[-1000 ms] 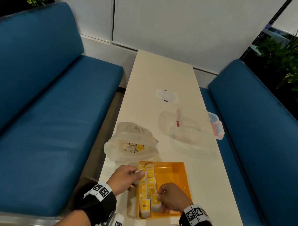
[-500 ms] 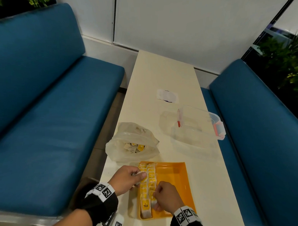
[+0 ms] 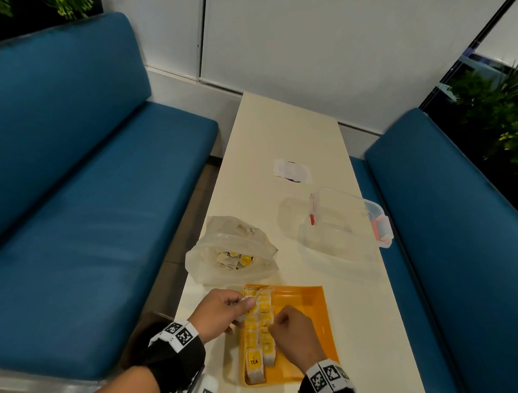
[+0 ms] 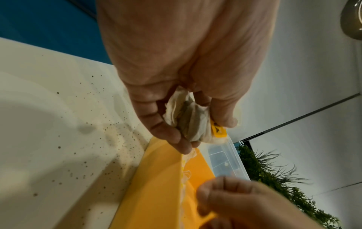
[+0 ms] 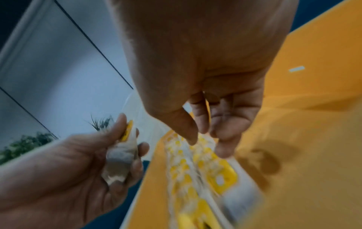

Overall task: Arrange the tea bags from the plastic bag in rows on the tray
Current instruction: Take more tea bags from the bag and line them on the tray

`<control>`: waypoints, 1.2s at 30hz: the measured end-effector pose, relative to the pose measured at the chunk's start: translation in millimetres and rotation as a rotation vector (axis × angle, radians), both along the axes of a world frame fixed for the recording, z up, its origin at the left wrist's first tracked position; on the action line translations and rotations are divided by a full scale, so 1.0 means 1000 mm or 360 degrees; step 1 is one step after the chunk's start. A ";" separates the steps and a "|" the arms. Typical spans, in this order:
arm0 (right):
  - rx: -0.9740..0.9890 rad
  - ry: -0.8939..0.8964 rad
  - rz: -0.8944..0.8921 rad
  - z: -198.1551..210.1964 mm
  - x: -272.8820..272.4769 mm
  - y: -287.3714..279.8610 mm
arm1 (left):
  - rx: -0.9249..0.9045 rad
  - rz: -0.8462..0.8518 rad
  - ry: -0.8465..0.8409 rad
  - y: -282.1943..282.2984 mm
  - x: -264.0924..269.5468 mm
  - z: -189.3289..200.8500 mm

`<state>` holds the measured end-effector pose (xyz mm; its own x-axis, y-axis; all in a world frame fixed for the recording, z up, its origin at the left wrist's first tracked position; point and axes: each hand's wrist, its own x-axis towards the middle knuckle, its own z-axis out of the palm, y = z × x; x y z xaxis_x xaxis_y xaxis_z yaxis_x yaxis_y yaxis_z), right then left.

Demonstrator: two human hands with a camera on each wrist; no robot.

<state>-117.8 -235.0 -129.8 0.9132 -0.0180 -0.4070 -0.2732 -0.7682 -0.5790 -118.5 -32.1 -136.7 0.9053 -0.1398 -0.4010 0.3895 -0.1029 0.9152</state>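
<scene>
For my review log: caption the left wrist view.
Left hand grips crumpled white tea bags above the orange plastic tray.

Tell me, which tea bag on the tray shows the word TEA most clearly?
The tea bag at the near end of the left row on the orange tray; its yellow tag reads TEA, while the others' tags are too small to read.

Plastic bag (image 3: 230, 254) behind tray (image 3: 311, 301), container (image 3: 345, 228) right

The word "TEA" is printed in dark letters on the yellow paper tag (image 3: 254, 361) of the nearest tea bag in the orange plastic tray (image 3: 317, 327).
</scene>
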 end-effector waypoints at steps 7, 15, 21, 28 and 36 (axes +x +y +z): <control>0.0674 -0.0184 0.0096 0.048 0.011 0.021 | -0.0164 0.0000 0.0026 -0.006 0.001 0.018; 0.0680 -0.0290 0.0004 0.053 0.020 0.024 | -0.0157 -0.0044 -0.0002 0.004 0.000 0.019; 0.0813 -0.0234 0.0039 0.055 0.019 0.030 | -0.0169 -0.0036 -0.0002 0.004 -0.002 0.018; 0.0714 -0.0121 0.0085 0.050 0.022 0.008 | 0.0025 0.0011 0.0061 0.013 -0.004 0.006; 0.0352 0.0293 0.0183 0.023 -0.003 -0.029 | 0.0350 -0.0228 0.0235 0.012 -0.007 -0.010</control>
